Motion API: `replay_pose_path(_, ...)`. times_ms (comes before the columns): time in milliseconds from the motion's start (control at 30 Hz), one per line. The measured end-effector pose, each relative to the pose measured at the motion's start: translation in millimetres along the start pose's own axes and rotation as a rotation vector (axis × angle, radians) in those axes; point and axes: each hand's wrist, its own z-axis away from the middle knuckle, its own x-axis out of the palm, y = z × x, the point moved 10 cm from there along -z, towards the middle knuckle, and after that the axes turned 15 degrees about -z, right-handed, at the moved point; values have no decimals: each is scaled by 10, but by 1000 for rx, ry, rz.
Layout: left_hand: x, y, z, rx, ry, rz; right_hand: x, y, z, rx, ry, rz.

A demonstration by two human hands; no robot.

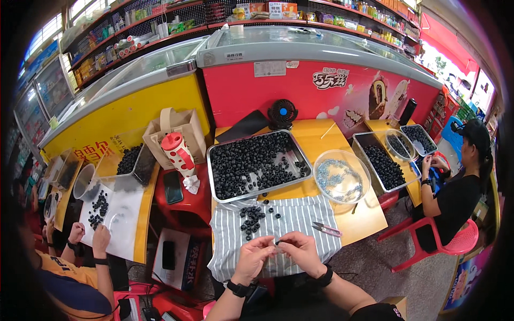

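Note:
My left hand (255, 258) and my right hand (301, 253) meet above a grey-and-white striped cloth (305, 211), both with fingers pinched. A small black bead (277, 243) shows at the fingertips of my right hand. Whatever the left fingertips pinch is too small to make out. Just beyond my hands, several loose black beads (250, 219) lie on the cloth. Thread snips with pink handles (327, 230) rest to the right of my right hand. Behind the cloth stands a metal tray (259, 194) full of black beads.
A clear round bowl (342, 200) with tiny bluish pieces sits right of the tray. A black fan (282, 113) stands behind it. Left, a red stool (188, 199) holds a phone and a polka-dot cup (179, 152). People sort black beads at tables on both sides.

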Motion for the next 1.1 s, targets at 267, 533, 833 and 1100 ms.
replay_pose_path(267, 144, 74, -19, 104, -82, -246, -88, 196, 25, 145, 18, -226)
replay_pose_path(533, 97, 199, 9, 234, 56, -482, 1, 60, 24, -9, -4, -23)
replay_pose_path(833, 342, 607, 214, 607, 239, -1154, 40, 14, 18, -81, 18, 197)
replay_pose_path(1100, 352, 602, 232, 627, 233, -1204, -42, 227, -16, 100, -19, -15)
